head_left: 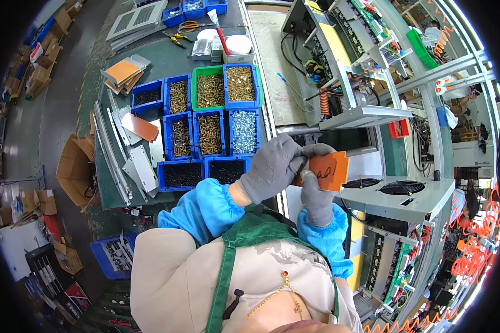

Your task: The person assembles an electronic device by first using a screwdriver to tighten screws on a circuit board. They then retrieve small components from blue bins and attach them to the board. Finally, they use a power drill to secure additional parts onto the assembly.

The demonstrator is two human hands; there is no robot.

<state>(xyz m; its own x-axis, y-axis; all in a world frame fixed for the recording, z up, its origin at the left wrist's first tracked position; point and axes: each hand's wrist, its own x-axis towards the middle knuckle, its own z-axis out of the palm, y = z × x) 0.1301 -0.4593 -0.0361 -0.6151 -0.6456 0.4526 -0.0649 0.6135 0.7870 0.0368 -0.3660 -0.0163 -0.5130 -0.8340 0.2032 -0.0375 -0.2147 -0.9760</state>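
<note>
R. hand (318,202) is clamping the orange plate (329,171), prob. for steadiness; L. hand (272,169) is touching its left edge, grip unclear. Plate is hovering R. of bins (181,188), which are holding screws (210,127) sorted, prob. for quick picking.

Dark handwriting (325,171) marks the orange plate (335,161), not clearly legible.

The gloves (269,172) were matt cloth, faintly rough. The plate (334,164) had a smooth, dull face; whether plastic or coated metal could not be told. The sleeves (212,198) were creased cloth with a slight sheen, the apron (255,230) matt woven cloth. The bins (178,188) were smooth plastic, the screws (210,93) glossy metal, the silver pieces (244,130) shiny metal, the carton (73,171) plain matt cardboard.
</note>
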